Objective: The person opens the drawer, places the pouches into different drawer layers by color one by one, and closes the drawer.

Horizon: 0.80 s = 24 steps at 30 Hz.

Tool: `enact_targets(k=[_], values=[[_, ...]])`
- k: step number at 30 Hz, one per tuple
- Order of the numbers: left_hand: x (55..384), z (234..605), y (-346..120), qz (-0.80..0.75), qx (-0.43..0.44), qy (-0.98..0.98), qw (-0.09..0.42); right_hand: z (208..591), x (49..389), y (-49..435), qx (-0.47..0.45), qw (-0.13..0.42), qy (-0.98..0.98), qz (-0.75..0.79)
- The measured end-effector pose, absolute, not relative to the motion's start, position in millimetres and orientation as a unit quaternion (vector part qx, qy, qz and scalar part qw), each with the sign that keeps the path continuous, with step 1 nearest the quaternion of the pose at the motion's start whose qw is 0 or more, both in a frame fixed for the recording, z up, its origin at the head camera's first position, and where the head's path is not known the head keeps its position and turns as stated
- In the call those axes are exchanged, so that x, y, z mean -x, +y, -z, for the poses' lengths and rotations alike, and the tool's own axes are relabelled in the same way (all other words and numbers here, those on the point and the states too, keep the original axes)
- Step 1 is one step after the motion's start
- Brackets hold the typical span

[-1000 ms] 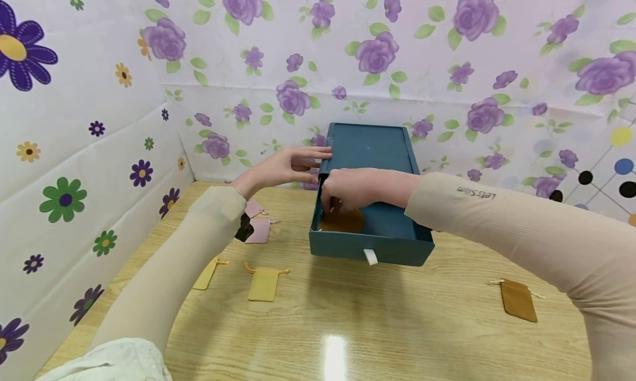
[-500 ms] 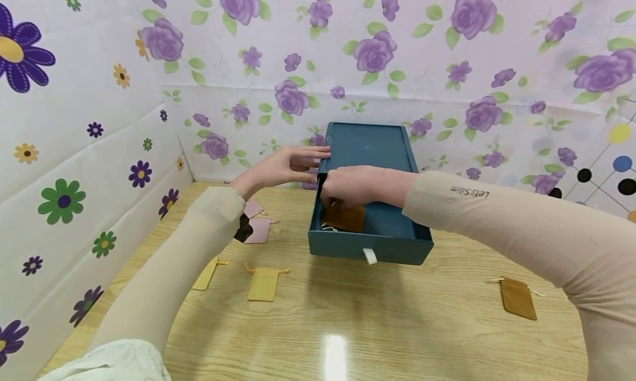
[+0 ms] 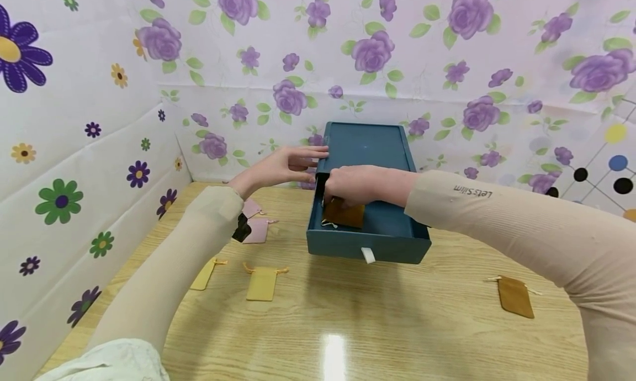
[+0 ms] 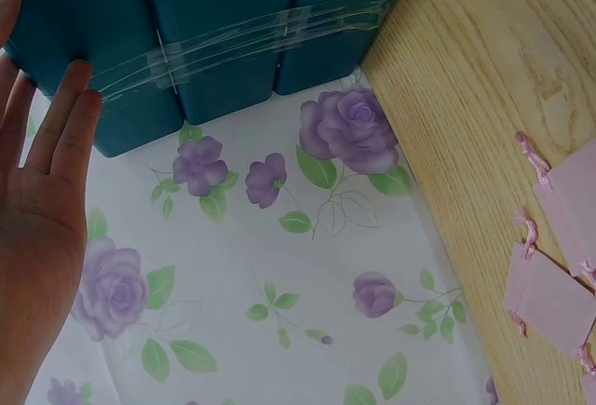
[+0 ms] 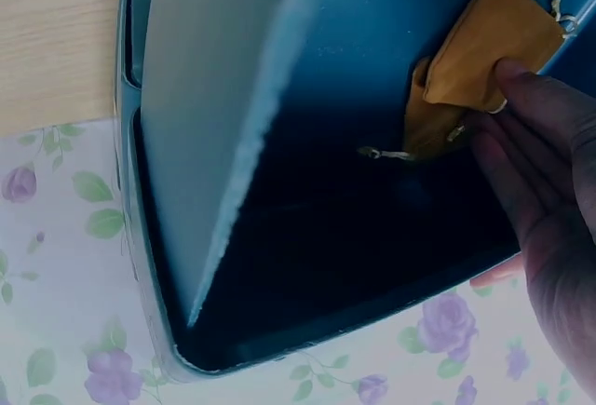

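Observation:
In the head view, my right hand [image 3: 350, 184] reaches into the pulled-out top drawer [image 3: 343, 242] of a dark blue drawer unit [image 3: 367, 143]. Its thumb and fingers pinch a brown drawstring pouch [image 5: 489, 47], clearest in the right wrist view. A second brown pouch [image 5: 419, 126] lies partly under that one, its light cord stretched out to the side. My left hand [image 3: 285, 165] touches the unit's left side with fingers spread and fairly straight. From the left wrist view, this hand [image 4: 42, 228] is beside the unit's taped side [image 4: 214, 33].
Pink pouches [image 3: 256, 230] lie on the wooden table left of the unit, with two yellow pouches [image 3: 262, 284] nearer the front. Another brown pouch [image 3: 515, 297] lies at the right. A flowered cloth [image 3: 278, 49] hangs close behind the unit. The drawer has a white pull tab [image 3: 367, 254].
Inside the drawer, the brown pouch has shifted slightly back under my right hand, and its pale cord now shows at the left. My left hand stays against the unit.

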State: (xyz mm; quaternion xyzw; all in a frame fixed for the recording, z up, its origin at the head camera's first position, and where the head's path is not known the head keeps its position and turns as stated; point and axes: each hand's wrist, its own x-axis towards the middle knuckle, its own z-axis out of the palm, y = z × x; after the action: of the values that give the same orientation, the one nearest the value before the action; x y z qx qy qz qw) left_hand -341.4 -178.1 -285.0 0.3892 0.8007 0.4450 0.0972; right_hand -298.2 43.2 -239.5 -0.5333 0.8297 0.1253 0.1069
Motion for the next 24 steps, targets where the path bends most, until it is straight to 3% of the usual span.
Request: enact_targets(k=[12,24], values=[[340,284,-179,-0.447,-0.386,0.801,0.096,229,292,68,0.553,0.086,0.828,-0.033],[341,286,-176,-0.447,-0.384,0.802,0.095,211,276,115,0.542,0.015,0.840,0.037]])
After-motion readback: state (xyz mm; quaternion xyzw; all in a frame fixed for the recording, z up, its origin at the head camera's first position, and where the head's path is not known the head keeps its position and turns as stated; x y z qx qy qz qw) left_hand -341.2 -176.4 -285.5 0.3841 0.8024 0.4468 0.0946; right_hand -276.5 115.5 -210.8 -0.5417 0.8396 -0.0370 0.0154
